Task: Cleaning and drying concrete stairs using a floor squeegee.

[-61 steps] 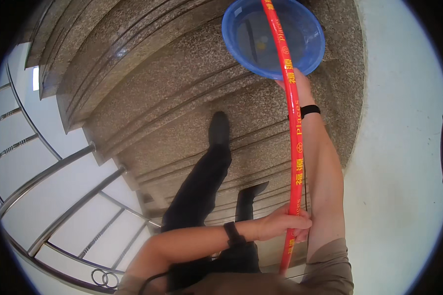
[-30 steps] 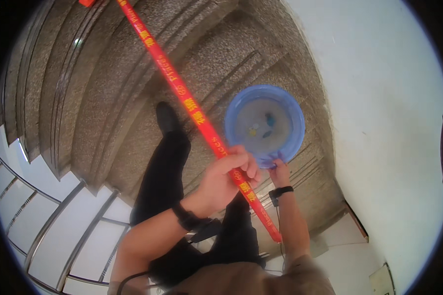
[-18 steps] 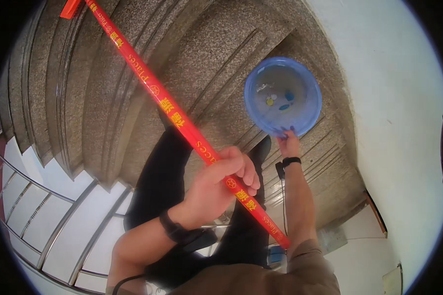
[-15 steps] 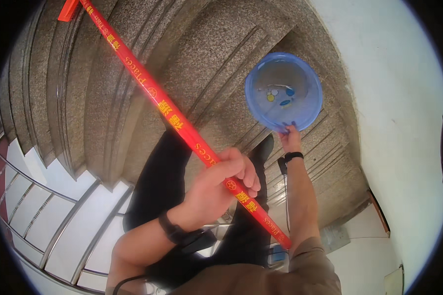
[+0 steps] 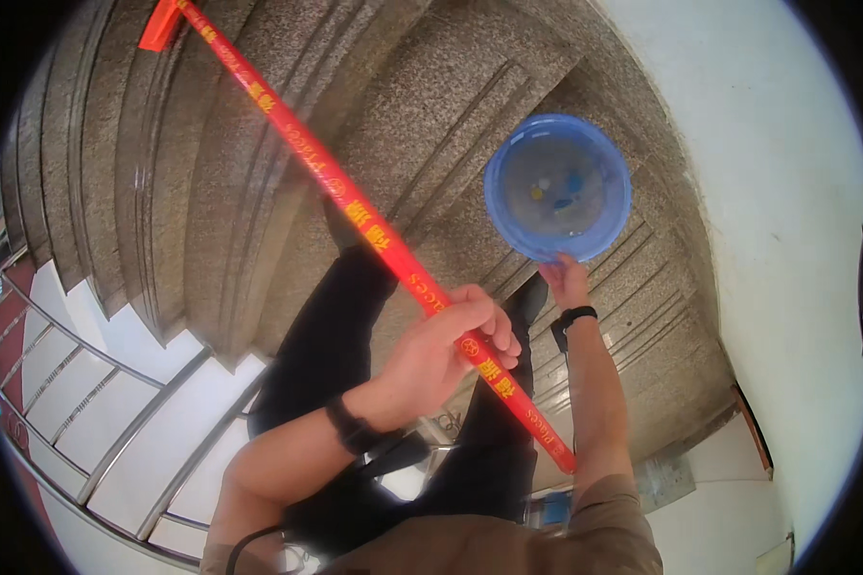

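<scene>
My left hand is wrapped around the lower part of a long red pole with yellow markings. The pole slants from near my right forearm up to the far left, where an orange-red plastic piece sits at its end, partly cut off. At the right, my right hand grips the near rim of a round blue plastic basin. The basin looks to hold greyish water, with small blue and yellow marks showing inside. Most of the right fingers are hidden under the rim.
Speckled stone steps curve around me, with grooved edges. A metal railing runs along the lower left, and a white wall bounds the right. My dark-trousered legs are below, astride the stairs.
In the picture, the pole, both hands and the basin have shifted slightly right and down. The water's surface and the marks in the basin look different. Both grips stay the same.
</scene>
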